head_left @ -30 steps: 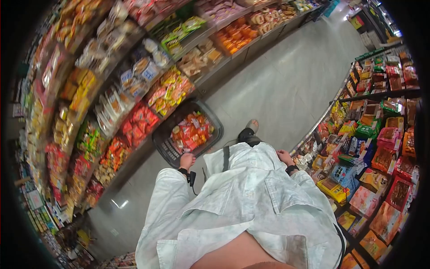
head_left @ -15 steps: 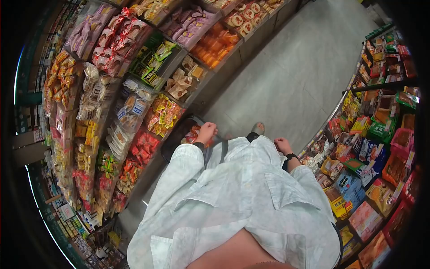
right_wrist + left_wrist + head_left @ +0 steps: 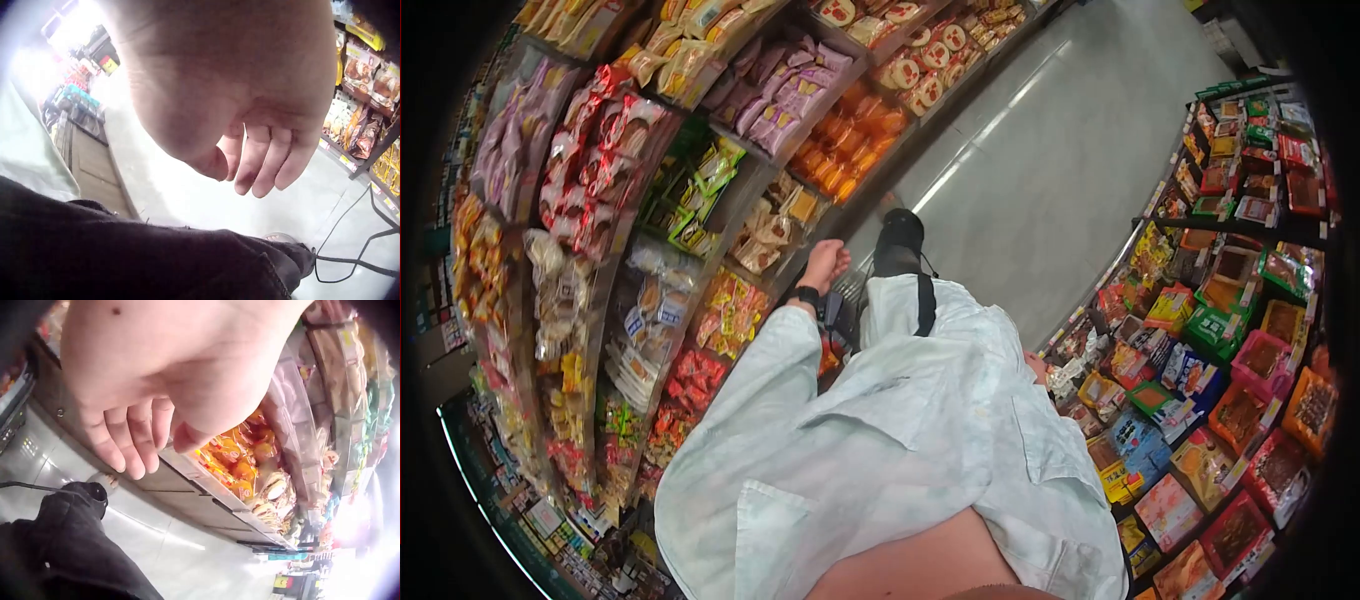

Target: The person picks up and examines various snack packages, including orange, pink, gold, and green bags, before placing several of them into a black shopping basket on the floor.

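My left hand (image 3: 825,265) hangs beside the bins on the left with nothing in it. In the left wrist view its fingers (image 3: 128,440) droop loosely, and orange-wrapped snack packs (image 3: 240,465) lie in a bin behind them. My right hand (image 3: 1036,367) is mostly covered by the shirt in the head view. The right wrist view has that hand's fingers (image 3: 269,162) loosely bent over the floor, holding nothing. Nearest to the left hand in the head view are bins of beige-wrapped snacks (image 3: 775,235) and yellow-red packets (image 3: 730,312).
Tiered bins of purple packs (image 3: 795,105) and red-white packs (image 3: 605,165) line the left. Boxed and bagged goods (image 3: 1200,370) fill the right-hand display. A grey floor aisle (image 3: 1040,160) runs ahead between them. A dark basket (image 3: 15,394) shows at the left wrist view's edge.
I have walked forward along the aisle, so the bins have shifted back past me. The basket on the floor has slipped mostly behind my left sleeve. My left hand has swung forward, still holding nothing.
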The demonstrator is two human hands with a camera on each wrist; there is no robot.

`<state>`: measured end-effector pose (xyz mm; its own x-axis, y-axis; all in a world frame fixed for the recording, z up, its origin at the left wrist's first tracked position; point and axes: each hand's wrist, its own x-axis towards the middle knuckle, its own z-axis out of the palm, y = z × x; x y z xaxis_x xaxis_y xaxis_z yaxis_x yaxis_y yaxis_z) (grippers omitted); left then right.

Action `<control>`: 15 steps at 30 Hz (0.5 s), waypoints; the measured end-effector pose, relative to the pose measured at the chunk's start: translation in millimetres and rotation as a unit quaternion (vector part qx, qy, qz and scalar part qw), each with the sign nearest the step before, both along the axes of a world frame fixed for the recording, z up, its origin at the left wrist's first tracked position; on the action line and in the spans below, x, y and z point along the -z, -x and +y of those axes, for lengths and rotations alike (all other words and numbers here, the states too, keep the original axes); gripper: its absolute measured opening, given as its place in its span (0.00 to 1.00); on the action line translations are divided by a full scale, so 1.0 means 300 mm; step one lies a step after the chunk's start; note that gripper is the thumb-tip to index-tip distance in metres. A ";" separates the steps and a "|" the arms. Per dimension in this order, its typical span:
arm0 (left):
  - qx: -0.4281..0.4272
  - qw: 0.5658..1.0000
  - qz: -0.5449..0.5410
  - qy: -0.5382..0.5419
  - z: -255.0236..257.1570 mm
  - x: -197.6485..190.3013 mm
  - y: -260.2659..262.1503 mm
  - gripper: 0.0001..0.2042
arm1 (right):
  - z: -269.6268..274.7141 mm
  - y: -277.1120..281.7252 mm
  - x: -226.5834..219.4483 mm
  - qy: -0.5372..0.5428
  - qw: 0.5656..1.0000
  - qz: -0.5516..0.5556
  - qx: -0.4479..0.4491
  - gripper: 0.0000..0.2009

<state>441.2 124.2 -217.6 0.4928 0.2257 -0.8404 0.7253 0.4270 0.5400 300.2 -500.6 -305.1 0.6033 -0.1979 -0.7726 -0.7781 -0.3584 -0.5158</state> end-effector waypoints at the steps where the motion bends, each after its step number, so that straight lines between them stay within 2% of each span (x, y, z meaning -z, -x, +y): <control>1: 0.027 0.999 -0.007 -0.041 0.046 0.074 -0.076 0.14 | 0.001 -0.028 -0.021 0.010 1.000 -0.001 0.011 0.19; 3: 0.146 0.957 0.013 -0.250 0.147 0.287 -0.201 0.16 | 0.068 -0.106 -0.151 0.008 0.999 0.005 0.032 0.15; 4: 0.207 0.914 0.021 -0.349 0.164 0.267 -0.246 0.18 | 0.096 -0.142 -0.209 0.007 0.999 0.007 0.043 0.13; 5: 0.231 0.892 0.033 -0.388 0.169 0.250 -0.292 0.20 | 0.130 -0.214 -0.245 -0.015 0.997 0.016 0.076 0.12; 6: 0.252 0.868 0.043 -0.426 0.153 0.161 -0.369 0.23 | 0.167 -0.305 -0.287 -0.036 0.993 0.021 0.109 0.11; 7: 0.296 0.838 0.029 -0.458 0.190 0.251 -0.402 0.24 | 0.241 -0.384 -0.363 -0.072 0.982 -0.002 0.175 0.09; 9: 0.336 0.833 0.039 -0.437 0.215 0.256 -0.498 0.24 | 0.311 -0.536 -0.438 0.035 0.995 -0.029 0.088 0.12; 11: 0.353 0.829 0.067 -0.429 0.221 0.175 -0.523 0.24 | 0.382 -0.596 -0.535 0.070 0.996 -0.025 0.048 0.13; 13: 0.387 0.807 0.050 -0.444 0.235 0.170 -0.543 0.23 | 0.442 -0.723 -0.580 0.029 0.998 -0.026 0.047 0.13; 15: 0.399 0.798 0.051 -0.448 0.230 0.143 -0.540 0.22 | 0.476 -0.799 -0.582 0.050 0.998 -0.033 0.020 0.13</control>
